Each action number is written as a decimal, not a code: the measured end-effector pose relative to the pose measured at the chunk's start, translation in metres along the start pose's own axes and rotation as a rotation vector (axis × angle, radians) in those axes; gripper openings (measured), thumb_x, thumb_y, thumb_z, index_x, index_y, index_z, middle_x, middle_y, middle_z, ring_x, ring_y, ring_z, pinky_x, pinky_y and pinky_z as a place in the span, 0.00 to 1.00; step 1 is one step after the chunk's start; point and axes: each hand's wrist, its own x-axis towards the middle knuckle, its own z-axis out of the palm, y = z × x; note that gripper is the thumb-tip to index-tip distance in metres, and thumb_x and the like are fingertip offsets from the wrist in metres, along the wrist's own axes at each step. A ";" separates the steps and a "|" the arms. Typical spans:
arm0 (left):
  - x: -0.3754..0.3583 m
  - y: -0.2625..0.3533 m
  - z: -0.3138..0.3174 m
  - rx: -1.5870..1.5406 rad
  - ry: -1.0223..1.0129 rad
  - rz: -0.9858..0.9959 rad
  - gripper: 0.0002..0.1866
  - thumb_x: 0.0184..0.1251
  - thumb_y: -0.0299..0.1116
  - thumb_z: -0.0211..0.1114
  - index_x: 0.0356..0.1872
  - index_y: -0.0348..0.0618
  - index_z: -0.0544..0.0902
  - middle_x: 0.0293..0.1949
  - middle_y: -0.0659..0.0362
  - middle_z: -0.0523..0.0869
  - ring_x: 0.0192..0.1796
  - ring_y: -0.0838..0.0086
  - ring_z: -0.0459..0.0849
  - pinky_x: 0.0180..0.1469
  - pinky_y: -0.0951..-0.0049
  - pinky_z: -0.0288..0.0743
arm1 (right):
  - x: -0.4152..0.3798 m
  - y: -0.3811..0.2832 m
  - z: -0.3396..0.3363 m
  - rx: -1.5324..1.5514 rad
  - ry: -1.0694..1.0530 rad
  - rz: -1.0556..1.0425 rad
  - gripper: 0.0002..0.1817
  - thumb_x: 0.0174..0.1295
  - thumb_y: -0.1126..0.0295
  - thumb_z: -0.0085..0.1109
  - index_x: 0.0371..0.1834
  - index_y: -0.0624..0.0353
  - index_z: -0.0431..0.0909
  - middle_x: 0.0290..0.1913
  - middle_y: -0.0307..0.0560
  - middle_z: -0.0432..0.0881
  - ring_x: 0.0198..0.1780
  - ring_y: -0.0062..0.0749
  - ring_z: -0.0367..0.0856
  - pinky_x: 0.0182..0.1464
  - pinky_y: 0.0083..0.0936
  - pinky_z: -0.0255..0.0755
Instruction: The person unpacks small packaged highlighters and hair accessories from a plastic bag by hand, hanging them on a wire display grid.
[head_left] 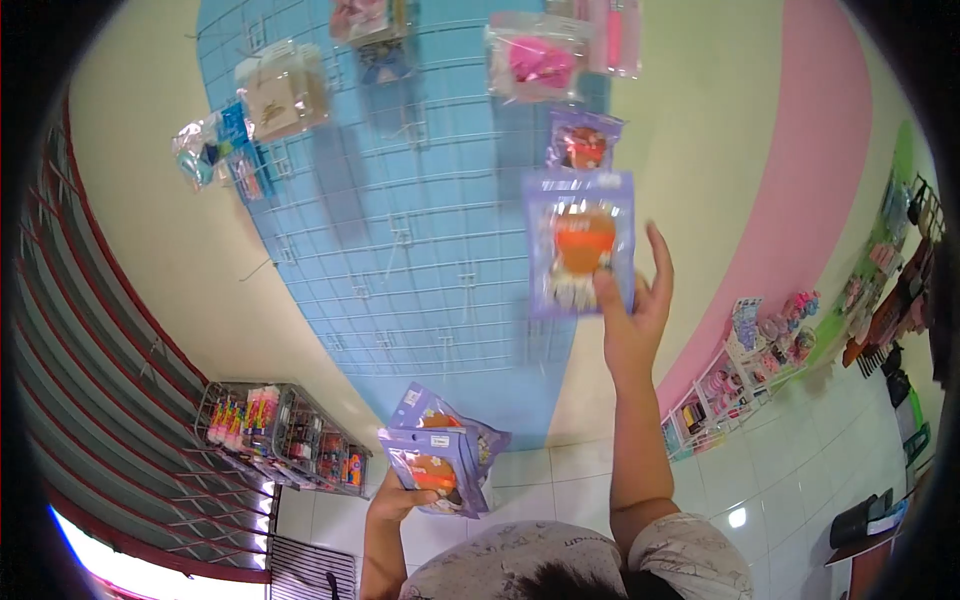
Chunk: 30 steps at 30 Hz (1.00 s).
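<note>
A blue, cream and pink wall [820,120] rises behind a wire grid [402,236], with pale floor tiles [525,500] below and a folding metal shutter [110,400] at the left. A wire rack of small goods [325,440] stands by the shutter; a white display stand [730,385] is at the right.

The right hand [632,325] holds a raised purple packet [580,245] by its lower right part, thumb on the front face, the other fingers partly hidden, one extended beside its right edge. The packet lies mainly left and to the far side of these fingers, face toward the view, its long axis running near to far. Just beyond its far edge is a smaller-looking purple packet [585,142] at the grid; whether the two touch, I cannot tell. The right hand is the nearer one to it.

The left hand [395,497] is low and near, its fingers closed on the near left part of a fanned bunch of purple packets [435,470], well apart from the raised one. The bunch reaches far and right from that grip. A pink-filled packet [540,62] is farther still, at the grid.
</note>
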 end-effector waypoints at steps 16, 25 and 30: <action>0.030 -0.008 0.044 0.056 0.149 0.132 0.41 0.34 0.25 0.78 0.57 0.34 0.70 0.49 0.56 0.80 0.53 0.67 0.79 0.58 0.68 0.71 | 0.098 0.041 -0.041 -0.124 -0.018 -0.166 0.23 0.62 0.65 0.61 0.59 0.64 0.73 0.57 0.50 0.76 0.58 0.32 0.74 0.60 0.26 0.66; 0.070 0.024 0.074 0.181 0.069 0.173 0.41 0.35 0.27 0.79 0.57 0.35 0.70 0.49 0.57 0.80 0.51 0.69 0.80 0.57 0.67 0.73 | 0.120 0.101 -0.033 -0.719 0.014 -0.451 0.21 0.59 0.68 0.61 0.57 0.56 0.75 0.61 0.59 0.69 0.66 0.49 0.63 0.67 0.39 0.57; 0.095 0.038 0.094 0.294 0.007 0.215 0.40 0.38 0.28 0.78 0.57 0.35 0.70 0.51 0.56 0.80 0.52 0.70 0.80 0.56 0.68 0.73 | 0.023 0.064 -0.040 -0.266 -0.489 -0.015 0.15 0.61 0.64 0.61 0.48 0.59 0.78 0.48 0.48 0.77 0.49 0.32 0.75 0.50 0.30 0.68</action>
